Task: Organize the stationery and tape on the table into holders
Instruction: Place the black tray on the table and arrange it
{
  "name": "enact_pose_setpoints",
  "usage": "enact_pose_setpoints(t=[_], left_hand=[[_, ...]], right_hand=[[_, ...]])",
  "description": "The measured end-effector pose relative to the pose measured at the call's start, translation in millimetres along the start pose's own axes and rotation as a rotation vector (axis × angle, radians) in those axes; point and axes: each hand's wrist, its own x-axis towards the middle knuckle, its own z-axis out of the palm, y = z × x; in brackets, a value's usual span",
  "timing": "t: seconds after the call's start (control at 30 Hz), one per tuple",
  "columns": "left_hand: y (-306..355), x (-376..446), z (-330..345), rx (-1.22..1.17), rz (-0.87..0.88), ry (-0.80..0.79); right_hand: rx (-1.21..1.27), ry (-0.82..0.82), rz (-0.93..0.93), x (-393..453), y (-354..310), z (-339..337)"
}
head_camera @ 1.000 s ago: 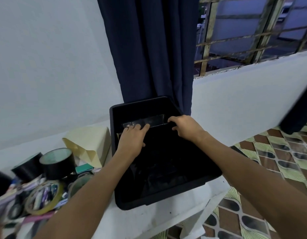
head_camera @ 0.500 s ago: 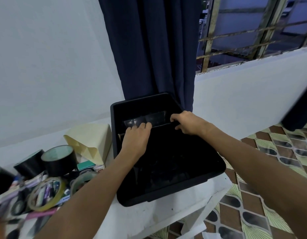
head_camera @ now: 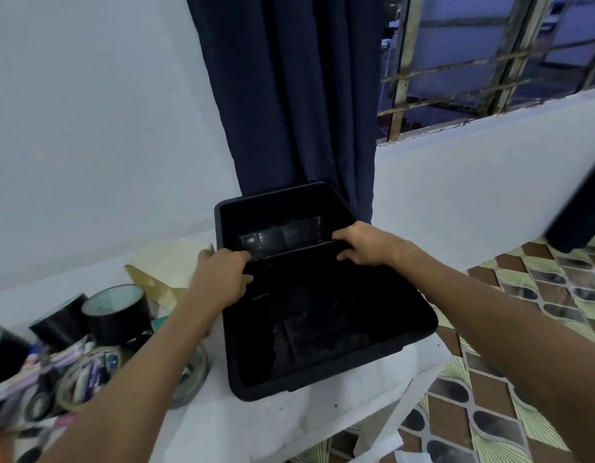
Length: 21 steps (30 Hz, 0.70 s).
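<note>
A black plastic bin [head_camera: 403,332] sits at the right end of the white table [head_camera: 222,426]. Inside it, near the far wall, a black divider panel [head_camera: 282,240] stands crosswise. My left hand [head_camera: 222,277] grips the panel's left end and my right hand [head_camera: 366,245] grips its right end. At the left lie rolls of black tape [head_camera: 117,312], a clear tape roll [head_camera: 89,375] and a heap of pens and markers [head_camera: 29,379], apart from both hands.
A cream paper bag [head_camera: 166,272] lies between the tape and the bin. A dark blue curtain [head_camera: 289,95] hangs behind the bin. The table's edge runs just right of the bin, with patterned floor tiles [head_camera: 523,412] below.
Both hands have slid outward along the divider panel to its ends. The view has shifted slightly; the bin stays in place.
</note>
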Motion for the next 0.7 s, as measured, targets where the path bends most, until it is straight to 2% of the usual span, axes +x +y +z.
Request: enact_pose_setpoints(t=[0.3,0.57,0.7], left_hand=[[12,-2,-7,-0.005,-0.027,-0.091],[15,2,-13,-0.007,-0.054,-0.128],[12,12,-16,0.042,-0.015,-0.162]], right_hand=[[-0.338,0.122,-0.106,1,-4,10],[-0.209,0.096,-0.044,-1,-1,9],[-0.1,0.084,-0.007,0,0,8]])
